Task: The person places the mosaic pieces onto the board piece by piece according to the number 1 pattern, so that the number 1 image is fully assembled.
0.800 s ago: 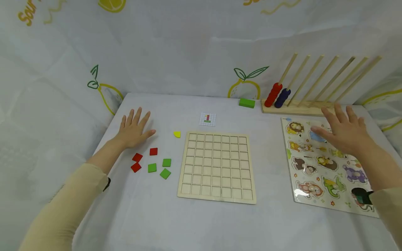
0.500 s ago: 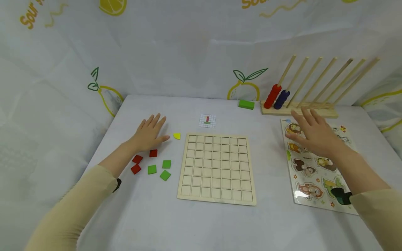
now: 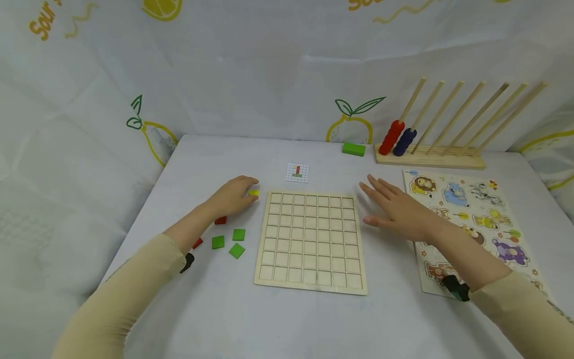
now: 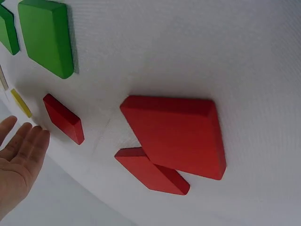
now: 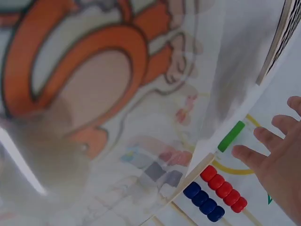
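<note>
My left hand (image 3: 234, 195) is close to the yellow quarter-round tile (image 3: 254, 193), its thumb and fingers spread apart on either side of it in the head view. The left wrist view shows a red square tile (image 4: 63, 117) near those fingertips and another red tile (image 4: 176, 139) overlapping a third in view. Green square tiles (image 3: 239, 234) lie below the hand. A wooden grid board (image 3: 311, 288) with bare cells lies in the middle. By its right edge is my right hand (image 3: 399, 209), palm down, fingers extended, holding nothing.
Behind the grid board lies a small pattern card (image 3: 298, 172). A green block (image 3: 354, 149) sits beside a wooden bead rack (image 3: 430, 158) with red and blue beads and tall rods. An animal puzzle board (image 3: 462, 178) lies partly under the right forearm.
My left hand has moved right to the yellow tile, partly covering the red tiles. My right hand has moved left from over the animal puzzle to the grid board's right edge.
</note>
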`<state>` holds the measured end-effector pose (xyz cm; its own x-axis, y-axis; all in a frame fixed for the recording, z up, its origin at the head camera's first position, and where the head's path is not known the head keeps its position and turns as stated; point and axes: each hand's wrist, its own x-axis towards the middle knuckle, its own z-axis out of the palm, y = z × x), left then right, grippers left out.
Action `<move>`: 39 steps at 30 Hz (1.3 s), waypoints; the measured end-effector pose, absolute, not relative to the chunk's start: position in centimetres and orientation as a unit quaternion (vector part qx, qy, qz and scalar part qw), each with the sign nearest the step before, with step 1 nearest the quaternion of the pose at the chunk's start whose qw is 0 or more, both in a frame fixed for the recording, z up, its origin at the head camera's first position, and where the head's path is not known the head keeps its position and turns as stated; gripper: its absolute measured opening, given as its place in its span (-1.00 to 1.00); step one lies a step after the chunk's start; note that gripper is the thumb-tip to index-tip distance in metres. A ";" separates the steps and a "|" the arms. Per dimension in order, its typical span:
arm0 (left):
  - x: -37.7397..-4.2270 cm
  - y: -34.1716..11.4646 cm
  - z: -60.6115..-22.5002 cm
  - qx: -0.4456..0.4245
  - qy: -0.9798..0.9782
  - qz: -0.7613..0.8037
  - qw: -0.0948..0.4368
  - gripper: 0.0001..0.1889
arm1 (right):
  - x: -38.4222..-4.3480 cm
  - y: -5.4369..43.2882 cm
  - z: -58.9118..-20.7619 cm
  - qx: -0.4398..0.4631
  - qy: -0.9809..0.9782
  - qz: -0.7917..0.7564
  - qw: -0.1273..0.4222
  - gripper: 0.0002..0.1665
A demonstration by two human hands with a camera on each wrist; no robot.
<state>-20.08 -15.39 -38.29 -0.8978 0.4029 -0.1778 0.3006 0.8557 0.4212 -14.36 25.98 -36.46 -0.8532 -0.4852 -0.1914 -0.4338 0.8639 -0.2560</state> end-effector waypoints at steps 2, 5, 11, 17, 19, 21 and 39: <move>-20.0 -15.2 -38.2 0.186 0.955 0.191 0.127 -0.48 | -14.1 25.5 -36.8 -0.256 0.951 -0.106 0.138 0.01; -19.9 -15.0 -38.1 0.186 0.957 0.186 0.124 -0.51 | -13.6 24.9 -37.2 -0.272 0.942 -0.114 0.157 0.09; -19.9 -14.7 -37.8 0.182 0.959 0.181 0.120 -0.55 | -13.1 24.2 -37.9 -0.281 0.936 -0.113 0.178 0.26; -20.0 -14.4 -37.5 0.188 0.960 0.171 0.116 -0.60 | -13.0 24.1 -37.9 -0.279 0.938 -0.098 0.181 0.33; -20.1 -14.3 -37.3 0.191 0.961 0.165 0.116 -0.61 | -13.0 24.1 -37.9 -0.279 0.939 -0.091 0.181 0.33; -20.1 -14.2 -37.2 0.191 0.962 0.157 0.117 -0.61 | -13.1 24.0 -37.9 -0.279 0.939 -0.088 0.180 0.34; -20.5 -13.8 -37.6 0.171 0.970 0.137 0.111 -0.74 | -12.9 24.0 -38.1 -0.275 0.941 -0.083 0.178 0.34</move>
